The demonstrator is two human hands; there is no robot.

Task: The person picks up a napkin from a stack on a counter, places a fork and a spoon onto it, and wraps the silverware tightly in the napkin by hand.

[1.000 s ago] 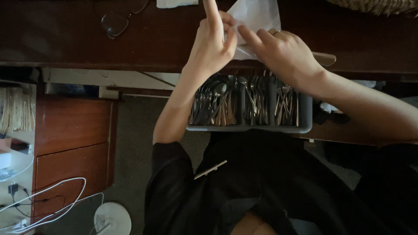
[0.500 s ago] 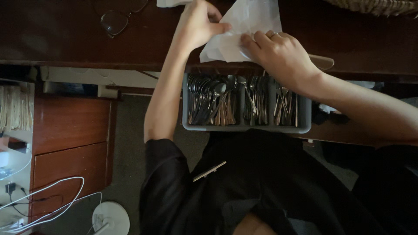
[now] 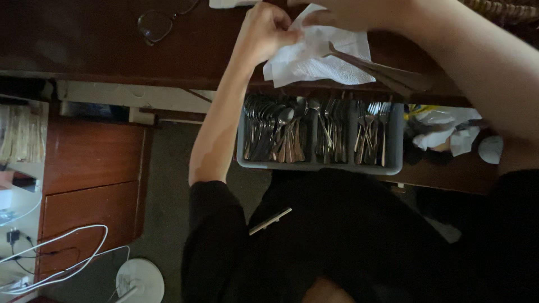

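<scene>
My left hand [image 3: 268,29] pinches the left edge of a white paper napkin [image 3: 314,59] over the dark wooden table [image 3: 84,45]. My right hand [image 3: 351,12], partly cut off by the top edge, grips the napkin's upper side. Metal cutlery handles [image 3: 387,74] stick out of the napkin toward the lower right. Just below, a grey divided tray [image 3: 320,166] holds several spoons, forks and other cutlery in its compartments.
A pair of glasses [image 3: 158,23] lies on the table to the left. Crumpled white paper [image 3: 449,132] sits right of the tray. A reddish wooden cabinet [image 3: 92,185], white cables [image 3: 62,252] and a round white base [image 3: 140,279] are lower left.
Both hands have shifted toward the top of the view. The right hand now sits at the top edge, and cutlery handles show sticking out of the napkin.
</scene>
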